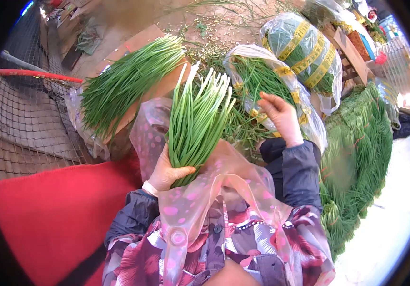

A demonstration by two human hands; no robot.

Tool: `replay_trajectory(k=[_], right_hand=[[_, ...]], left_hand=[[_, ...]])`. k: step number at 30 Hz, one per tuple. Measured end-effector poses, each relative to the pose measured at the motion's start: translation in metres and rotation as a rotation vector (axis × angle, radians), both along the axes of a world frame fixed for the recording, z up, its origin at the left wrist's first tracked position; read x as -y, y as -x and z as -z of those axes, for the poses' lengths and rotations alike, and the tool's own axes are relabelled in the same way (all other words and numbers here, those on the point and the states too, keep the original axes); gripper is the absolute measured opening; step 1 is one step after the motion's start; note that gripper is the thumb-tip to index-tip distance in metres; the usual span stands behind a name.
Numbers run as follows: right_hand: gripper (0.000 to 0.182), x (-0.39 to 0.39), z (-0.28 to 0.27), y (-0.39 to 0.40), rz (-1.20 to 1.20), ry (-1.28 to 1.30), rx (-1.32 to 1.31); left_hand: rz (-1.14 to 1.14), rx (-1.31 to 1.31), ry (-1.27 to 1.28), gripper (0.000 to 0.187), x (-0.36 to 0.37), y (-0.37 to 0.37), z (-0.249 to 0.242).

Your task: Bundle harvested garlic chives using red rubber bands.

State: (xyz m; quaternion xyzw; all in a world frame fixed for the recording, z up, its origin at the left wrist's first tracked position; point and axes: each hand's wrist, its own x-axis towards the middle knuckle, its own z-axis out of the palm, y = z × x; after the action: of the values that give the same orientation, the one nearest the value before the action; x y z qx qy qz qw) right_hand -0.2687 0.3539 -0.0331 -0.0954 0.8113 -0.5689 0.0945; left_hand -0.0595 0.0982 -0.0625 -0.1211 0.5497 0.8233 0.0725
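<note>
A bunch of chives (196,123) is gripped upright at its lower end by the left hand (167,172), fingers wrapped around the stalks, over a pink dotted plastic apron (200,209). The right hand (281,118), fingers loosely curled, is laid on loose chives in an open plastic bag (262,76).

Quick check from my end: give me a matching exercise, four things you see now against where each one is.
1. left hand
2. right hand
3. loose chive pile
4. taped bundle

a. lying on a board, upper left
b. wrapped in plastic, top right
c. grip closed round a bunch of chives
d. reaching into the open plastic bag

Pairs: 1-c, 2-d, 3-a, 4-b
</note>
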Motion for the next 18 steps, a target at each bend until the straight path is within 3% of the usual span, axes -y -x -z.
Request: replay_trajectory(k=[2,5,8,12,14,15,16,18], right_hand=[[0.040,0.029,-0.050,-0.001,-0.121,-0.029,0.091],[0.047,0.064,-0.042,0.015,-0.371,-0.621,-0.173],[0.057,0.071,-0.029,0.022,-0.527,-0.803,-0.194],[0.061,0.070,-0.026,0.027,-0.550,-0.722,-0.288],[0.063,0.071,-0.037,0.029,-0.654,-0.615,-0.055],[0.061,0.067,-0.035,0.029,-0.668,-0.343,0.169],[0.061,0.066,-0.035,0.033,-0.661,-0.339,0.170],[0.053,0.067,-0.036,0.042,-0.665,-0.429,0.439]], left_hand=[[0.039,0.023,-0.010,0.083,-0.002,-0.002,0.005],[0.039,-0.033,0.126,0.084,-0.005,-0.002,0.005],[0.024,-0.020,0.166,0.083,-0.005,-0.009,0.010],[0.022,0.015,0.060,0.083,-0.007,-0.010,0.011],[0.005,-0.007,0.053,0.080,-0.005,-0.011,0.017],[0.015,-0.008,0.056,0.080,-0.006,-0.011,0.018],[0.000,-0.011,0.033,0.080,-0.007,-0.012,0.019],[-0.012,-0.014,0.011,0.080,-0.010,-0.012,0.018]])
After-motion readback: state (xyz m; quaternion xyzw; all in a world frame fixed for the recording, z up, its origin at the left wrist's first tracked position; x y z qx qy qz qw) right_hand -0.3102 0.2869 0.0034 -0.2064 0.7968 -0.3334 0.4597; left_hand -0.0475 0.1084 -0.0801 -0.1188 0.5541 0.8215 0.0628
